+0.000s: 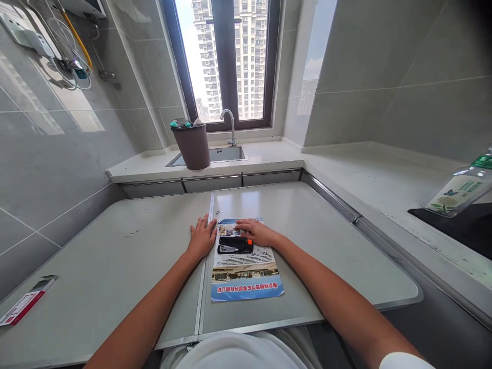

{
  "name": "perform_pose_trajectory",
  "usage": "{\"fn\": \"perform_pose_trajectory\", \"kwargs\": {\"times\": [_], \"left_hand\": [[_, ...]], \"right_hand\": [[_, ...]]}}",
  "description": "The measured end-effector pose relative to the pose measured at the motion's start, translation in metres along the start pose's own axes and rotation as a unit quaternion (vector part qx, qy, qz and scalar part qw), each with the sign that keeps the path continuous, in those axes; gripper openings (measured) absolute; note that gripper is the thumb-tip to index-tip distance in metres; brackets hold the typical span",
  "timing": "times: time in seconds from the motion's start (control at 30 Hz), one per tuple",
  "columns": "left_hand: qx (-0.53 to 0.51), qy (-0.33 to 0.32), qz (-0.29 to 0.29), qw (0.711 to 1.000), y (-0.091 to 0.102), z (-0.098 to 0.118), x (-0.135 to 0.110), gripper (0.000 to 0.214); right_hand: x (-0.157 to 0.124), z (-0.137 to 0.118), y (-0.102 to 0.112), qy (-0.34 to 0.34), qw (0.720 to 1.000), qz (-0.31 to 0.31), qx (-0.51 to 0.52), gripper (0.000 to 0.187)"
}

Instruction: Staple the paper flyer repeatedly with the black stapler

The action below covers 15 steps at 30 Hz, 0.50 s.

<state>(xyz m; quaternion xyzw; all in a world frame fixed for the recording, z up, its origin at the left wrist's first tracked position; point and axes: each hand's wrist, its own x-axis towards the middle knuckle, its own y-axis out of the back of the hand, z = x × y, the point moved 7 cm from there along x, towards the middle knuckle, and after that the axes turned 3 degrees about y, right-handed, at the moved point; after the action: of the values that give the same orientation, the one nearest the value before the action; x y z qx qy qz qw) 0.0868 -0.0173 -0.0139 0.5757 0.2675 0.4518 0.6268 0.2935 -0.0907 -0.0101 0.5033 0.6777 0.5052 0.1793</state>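
Observation:
A black stapler (235, 245) with an orange part at its right end lies on a printed leaflet (248, 284) with blue edges, pictures and upside-down text. My left hand (202, 238) rests flat on the table just left of the leaflet, fingers spread, holding nothing. Palm down, my right hand (259, 232) lies over the leaflet's upper right part, right behind the stapler. Its fingers are stretched out to the left; whether they touch the stapler I cannot tell. Tiny dark bits (218, 212) lie just beyond the leaflet's top left corner.
The folding table (154, 246) has a metal seam down its middle. A red and white package (26, 302) lies at the far left. Behind are a brown bin (191, 146), a sink (226, 154) and a faucet (231, 128). A clear bottle (459, 187) stands on the right counter (365, 174).

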Motion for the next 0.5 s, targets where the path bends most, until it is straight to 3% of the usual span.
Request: {"fn": "perform_pose_trajectory", "kwargs": {"times": [0.13, 0.33, 0.4, 0.5], "left_hand": [[0.007, 0.015, -0.044, 0.999, -0.006, -0.004, -0.001, 0.052], [0.006, 0.015, -0.04, 0.999, -0.002, -0.004, -0.003, 0.051], [0.006, 0.014, -0.038, 0.999, -0.001, -0.004, -0.003, 0.051], [0.009, 0.011, -0.035, 0.999, -0.002, -0.003, -0.002, 0.051]], "right_hand": [[0.004, -0.002, -0.011, 0.007, 1.0, 0.006, 0.015, 0.041], [0.01, -0.006, -0.016, 0.017, 0.998, 0.032, 0.041, 0.038], [0.01, -0.009, 0.003, -0.005, 0.996, 0.073, 0.053, 0.034], [-0.013, -0.017, 0.062, -0.118, 0.965, 0.228, 0.052, 0.026]]}}
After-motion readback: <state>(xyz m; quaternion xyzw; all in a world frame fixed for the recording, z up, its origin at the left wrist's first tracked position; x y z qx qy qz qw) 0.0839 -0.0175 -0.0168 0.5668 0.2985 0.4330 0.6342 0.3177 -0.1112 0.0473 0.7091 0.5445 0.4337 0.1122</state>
